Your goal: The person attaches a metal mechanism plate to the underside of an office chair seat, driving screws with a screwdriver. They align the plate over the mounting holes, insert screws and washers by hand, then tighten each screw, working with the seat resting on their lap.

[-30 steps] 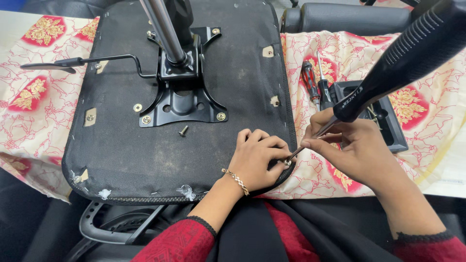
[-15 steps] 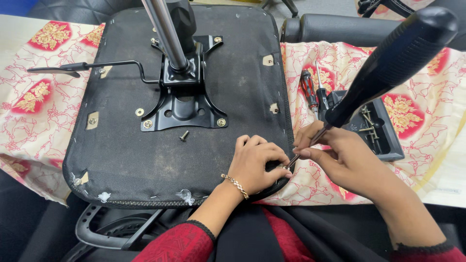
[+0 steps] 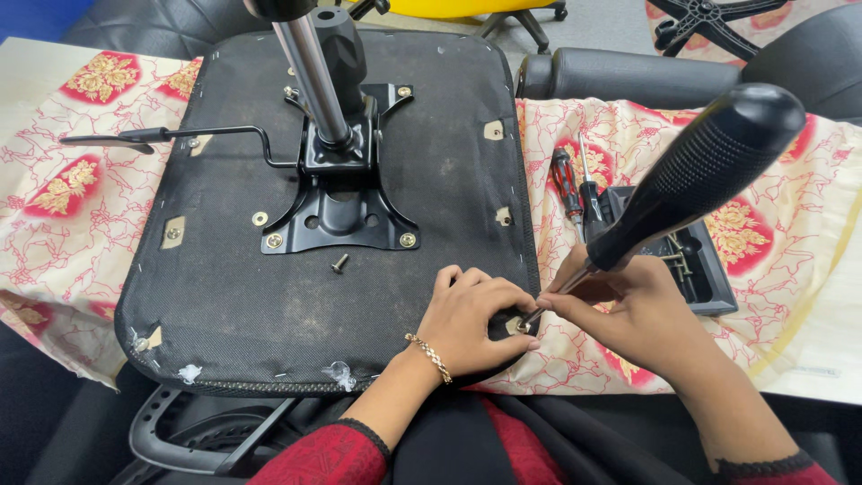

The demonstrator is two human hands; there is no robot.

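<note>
Floral cloth (image 3: 72, 224); hands (image 3: 471, 319) (image 3: 628, 314) steady knurled screwdriver (image 3: 691, 180) on seat (image 3: 233, 314).

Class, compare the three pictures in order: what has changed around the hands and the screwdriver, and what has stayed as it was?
Little changed. The screwdriver tilted slightly, its handle now nearer the camera, tip still at the screw hole on the seat base edge. The right hand keeps pinching the shaft; the left hand stays curled beside the tip. The loose screw, black mounting plate and tool tray stayed put.

No packages, labels, signs or screens in view anywhere on the cloth-covered table (image 3: 81, 260).
</note>
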